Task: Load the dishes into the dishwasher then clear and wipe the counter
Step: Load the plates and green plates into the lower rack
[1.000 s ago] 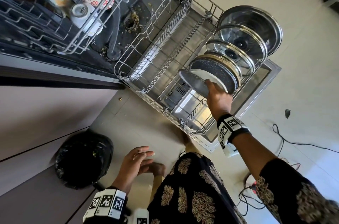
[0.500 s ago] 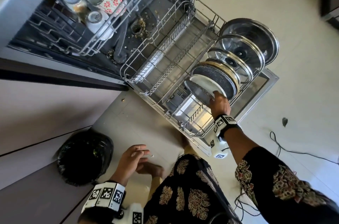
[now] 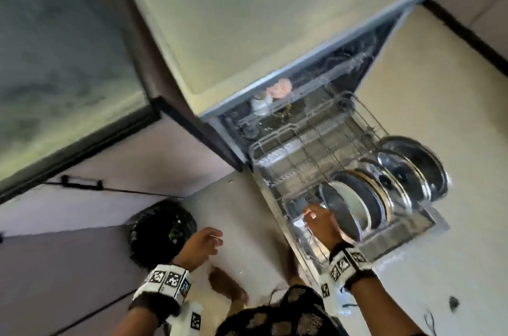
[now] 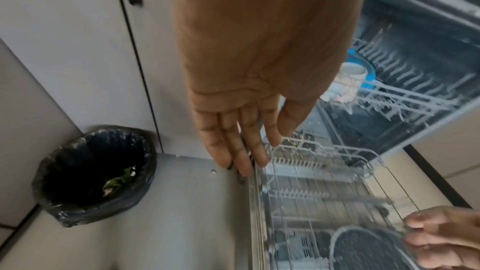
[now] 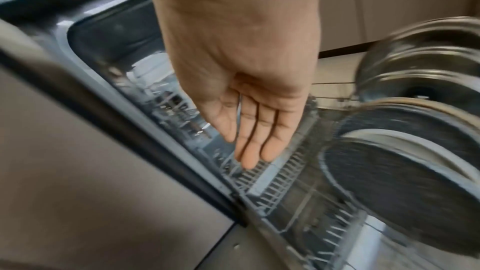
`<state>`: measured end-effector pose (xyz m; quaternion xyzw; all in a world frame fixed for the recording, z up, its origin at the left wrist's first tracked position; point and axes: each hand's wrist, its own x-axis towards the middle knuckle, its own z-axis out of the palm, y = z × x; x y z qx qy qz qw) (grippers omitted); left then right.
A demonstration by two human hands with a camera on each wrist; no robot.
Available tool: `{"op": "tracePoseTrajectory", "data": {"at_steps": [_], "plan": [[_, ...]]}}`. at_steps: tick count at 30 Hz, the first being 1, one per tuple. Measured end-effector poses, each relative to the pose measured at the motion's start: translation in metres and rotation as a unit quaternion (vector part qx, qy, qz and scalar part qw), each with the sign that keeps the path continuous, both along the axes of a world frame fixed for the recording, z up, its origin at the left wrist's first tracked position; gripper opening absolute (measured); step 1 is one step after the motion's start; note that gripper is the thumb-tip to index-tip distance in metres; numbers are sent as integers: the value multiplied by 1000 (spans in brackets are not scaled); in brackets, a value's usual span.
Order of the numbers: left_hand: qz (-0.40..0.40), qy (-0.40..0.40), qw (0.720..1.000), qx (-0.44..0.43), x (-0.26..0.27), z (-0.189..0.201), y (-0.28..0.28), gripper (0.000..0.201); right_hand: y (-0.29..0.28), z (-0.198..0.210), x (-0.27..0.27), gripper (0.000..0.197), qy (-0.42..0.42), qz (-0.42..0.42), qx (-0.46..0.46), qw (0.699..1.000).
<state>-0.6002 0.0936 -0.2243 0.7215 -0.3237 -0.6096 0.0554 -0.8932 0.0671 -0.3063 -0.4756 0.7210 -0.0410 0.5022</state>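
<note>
The dishwasher's lower rack (image 3: 299, 151) is pulled out over the open door. At its near right end stand a dark speckled plate (image 3: 336, 212) (image 5: 402, 192), a white plate behind it and several steel lids (image 3: 412, 170) on edge. My right hand (image 3: 319, 221) (image 5: 252, 130) hovers just left of the speckled plate with straight fingers, holding nothing. My left hand (image 3: 203, 242) (image 4: 241, 141) hangs open over the floor beside the rack. Cups (image 4: 345, 81) sit in the upper rack. All views are blurred.
A bin lined with a black bag (image 3: 162, 228) (image 4: 96, 174) stands on the floor left of the dishwasher, against grey cabinet doors (image 3: 82, 198). The counter's edge (image 3: 82, 148) runs above them. Cables lie on the floor at the lower right.
My right hand has let go of the speckled plate, which now stands in the rack, and has drawn back to the left. The head view has swung up and back, showing the counter.
</note>
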Motion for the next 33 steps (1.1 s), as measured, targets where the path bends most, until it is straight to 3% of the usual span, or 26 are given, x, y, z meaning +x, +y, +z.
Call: {"op": "tracePoseTrajectory", "data": {"at_steps": [3,7,12,14,18,21,24,28,30,33], "plan": [[41,-25,999,-26,33,23,10,23,-18,29,57,21,-41,69,-39,996],[165,-37,984,-49,95,48,48,20,-28,67,146,15,-80,185,-49,978],[322,-21,943,-79,176,76,126,18,-7,89,256,29,-124,303,-53,943],[393,-21,914,-101,210,89,161,18,14,102,305,35,-148,335,-39,930],[474,-21,867,-152,271,118,220,21,51,132,392,28,-189,386,-4,903],[535,-49,816,-213,317,144,264,25,74,154,461,27,-216,421,1,881],[579,-81,767,-263,347,170,293,24,89,177,511,25,-242,461,-7,854],[621,-67,721,-300,386,200,323,25,108,208,567,24,-276,501,3,820],[658,-76,681,-314,405,213,340,24,116,222,592,23,-292,526,10,799],[737,-119,594,-300,429,216,369,19,123,238,621,22,-312,553,16,773]]}}
